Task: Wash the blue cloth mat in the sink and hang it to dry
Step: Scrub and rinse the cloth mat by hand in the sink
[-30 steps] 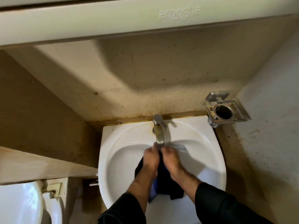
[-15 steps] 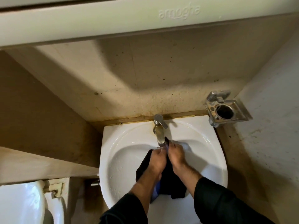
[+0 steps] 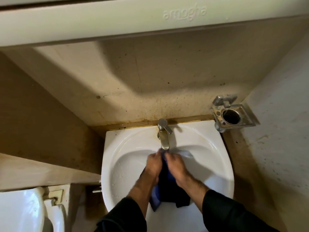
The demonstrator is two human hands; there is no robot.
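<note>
while two hands, left hand [image 3: 153,166] and right hand [image 3: 177,168], fingers clenching one blue cloth mat [image 3: 165,186], one tap [image 3: 163,136]

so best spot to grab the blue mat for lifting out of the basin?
Probably its bunched top edge under the faucet, coming from above. There the blue cloth mat is already gathered between the left hand and right hand; the rest hangs loose into the sink.
</note>
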